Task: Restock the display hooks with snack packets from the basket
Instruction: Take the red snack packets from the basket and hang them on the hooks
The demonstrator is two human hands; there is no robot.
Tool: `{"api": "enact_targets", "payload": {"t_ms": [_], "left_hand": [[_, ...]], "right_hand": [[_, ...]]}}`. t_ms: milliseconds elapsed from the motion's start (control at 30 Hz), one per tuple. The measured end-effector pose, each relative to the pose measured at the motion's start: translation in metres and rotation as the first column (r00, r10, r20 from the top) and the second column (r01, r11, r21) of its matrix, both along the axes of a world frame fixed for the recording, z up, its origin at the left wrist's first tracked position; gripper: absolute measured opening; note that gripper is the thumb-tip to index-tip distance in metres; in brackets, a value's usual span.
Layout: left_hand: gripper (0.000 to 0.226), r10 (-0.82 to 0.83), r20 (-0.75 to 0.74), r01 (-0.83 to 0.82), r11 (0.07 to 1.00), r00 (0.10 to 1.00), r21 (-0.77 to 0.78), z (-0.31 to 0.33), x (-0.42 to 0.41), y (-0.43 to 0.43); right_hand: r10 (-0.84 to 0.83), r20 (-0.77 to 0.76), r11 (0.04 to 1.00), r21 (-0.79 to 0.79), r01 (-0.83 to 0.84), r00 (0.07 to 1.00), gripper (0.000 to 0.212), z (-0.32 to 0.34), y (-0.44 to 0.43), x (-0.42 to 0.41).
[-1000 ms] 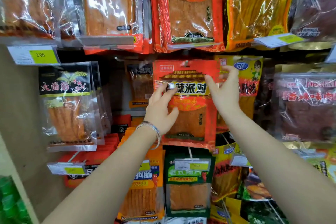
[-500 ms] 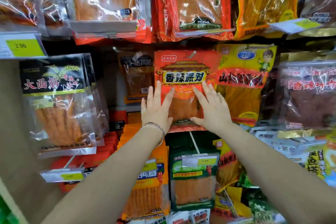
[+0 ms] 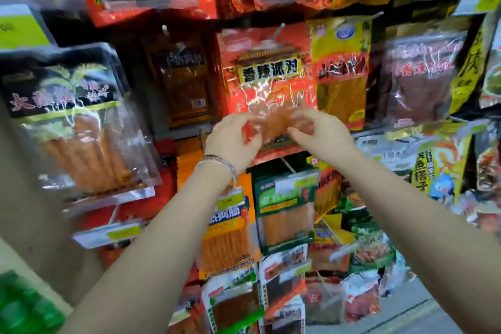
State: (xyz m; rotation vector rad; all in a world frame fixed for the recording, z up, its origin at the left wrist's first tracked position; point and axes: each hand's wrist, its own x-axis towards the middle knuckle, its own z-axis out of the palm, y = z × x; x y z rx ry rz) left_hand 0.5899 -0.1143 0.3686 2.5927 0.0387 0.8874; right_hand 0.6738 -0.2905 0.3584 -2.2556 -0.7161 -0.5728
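Two curled hands, left hand (image 3: 233,141) and right hand (image 3: 321,135), just under red plastic snack packet (image 3: 271,76). Looks hung, grip too blurry to tell. Next, probably: basket, grab another.

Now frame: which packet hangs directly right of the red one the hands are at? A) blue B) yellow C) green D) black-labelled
B: the yellow packet hangs right beside the red packet, in front of whose lower part the left hand and right hand are. The green packet hangs below it.
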Motion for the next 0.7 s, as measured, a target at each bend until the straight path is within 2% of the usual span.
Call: {"api": "enact_targets", "payload": {"t_ms": [100,167,233,300,367,400,467,533,567,633,667,700], "left_hand": [[0.025,-0.132,0.067,0.145,0.959,0.989,-0.244,-0.039,-0.062,-0.017],[0.02,-0.172,0.006,0.156,0.878,0.985,-0.452,-0.085,-0.106,-0.03],[0.021,-0.153,-0.135,0.047,0.812,0.979,-0.582,-0.142,-0.151,-0.043],[0.021,-0.109,-0.318,-0.134,0.746,0.942,-0.652,-0.204,-0.201,-0.059],[0.021,-0.084,-0.516,-0.339,0.663,0.853,-0.667,-0.266,-0.26,-0.076],[0.023,-0.087,-0.625,-0.456,0.607,0.776,-0.651,-0.296,-0.292,-0.086],[0.03,-0.126,-0.816,-0.695,0.46,0.565,-0.552,-0.347,-0.361,-0.107],[0.031,-0.178,-0.902,-0.813,0.391,0.393,-0.432,-0.382,-0.431,-0.132],[0.029,-0.205,-0.915,-0.84,0.366,0.348,-0.402,-0.394,-0.462,-0.145],[0.025,-0.215,-0.923,-0.875,0.307,0.319,-0.374,-0.403,-0.511,-0.16],[0.022,-0.185,-0.918,-0.884,0.258,0.35,-0.389,-0.404,-0.527,-0.16],[0.02,-0.137,-0.904,-0.892,0.16,0.405,-0.424,-0.404,-0.538,-0.156]], "right_hand": [[0.096,-0.196,0.992,0.096,-0.078,0.976,0.007,-0.051,-0.016,-0.048],[0.143,-0.322,0.988,0.109,-0.114,0.936,0.006,-0.099,-0.028,-0.082],[0.204,-0.489,0.979,0.13,-0.16,0.848,0.009,-0.154,-0.043,-0.121],[0.202,-0.652,0.978,0.093,-0.188,0.731,0.012,-0.212,-0.061,-0.168],[0.141,-0.806,0.98,0.031,-0.198,0.575,0.016,-0.268,-0.08,-0.219],[0.098,-0.876,0.981,0.005,-0.196,0.472,0.018,-0.293,-0.091,-0.247],[0.005,-0.967,0.977,-0.05,-0.209,0.255,0.016,-0.335,-0.114,-0.299],[-0.09,-0.99,0.958,-0.117,-0.263,0.112,0.007,-0.365,-0.136,-0.346],[-0.145,-0.985,0.926,-0.168,-0.337,0.094,0.008,-0.378,-0.147,-0.367],[-0.246,-0.96,0.787,-0.278,-0.55,0.134,0.017,-0.4,-0.165,-0.405],[-0.282,-0.948,0.694,-0.309,-0.65,0.149,0.022,-0.408,-0.17,-0.42],[-0.306,-0.938,0.61,-0.326,-0.722,0.165,0.026,-0.413,-0.172,-0.431]]}}
